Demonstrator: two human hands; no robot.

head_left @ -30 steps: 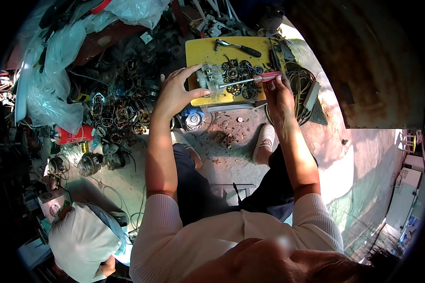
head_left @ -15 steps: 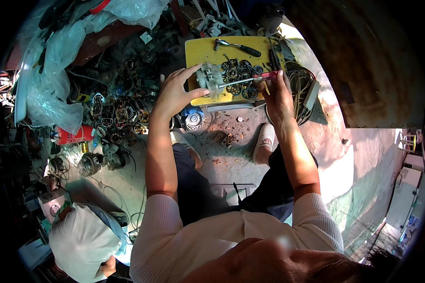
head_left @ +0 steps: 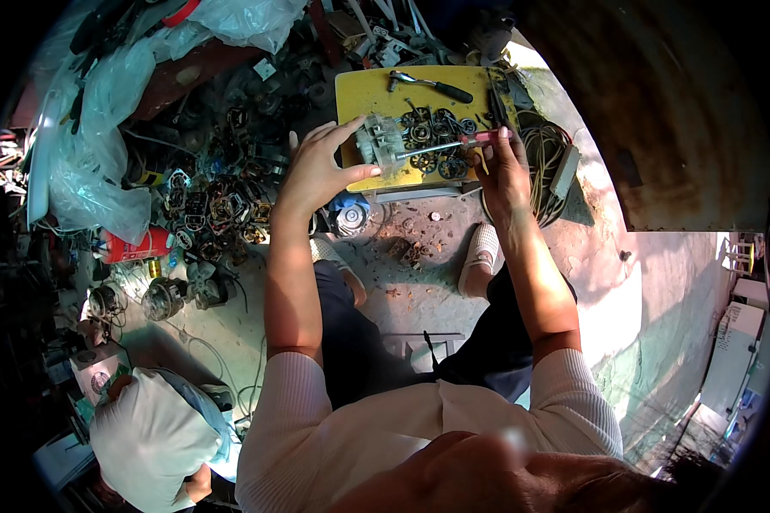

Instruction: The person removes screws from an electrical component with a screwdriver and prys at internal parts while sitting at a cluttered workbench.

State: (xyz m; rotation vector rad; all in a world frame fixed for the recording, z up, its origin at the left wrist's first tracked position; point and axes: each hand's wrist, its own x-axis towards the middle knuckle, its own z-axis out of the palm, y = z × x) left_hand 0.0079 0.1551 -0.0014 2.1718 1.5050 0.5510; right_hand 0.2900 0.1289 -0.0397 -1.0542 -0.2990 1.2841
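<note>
Translucent part (head_left: 383, 141) between the hands (head_left: 310, 167), within the left one's grasp

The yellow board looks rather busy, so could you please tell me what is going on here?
The person's left hand grips a translucent plastic part over the yellow board. The right hand holds a red-handled screwdriver, its shaft reaching the part's right side; whether it is seated in anything is too small to tell. A ratchet wrench and a cluster of dark round parts lie on the board.

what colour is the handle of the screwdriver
The handle is pinkish red, showing best in the head view.
</note>
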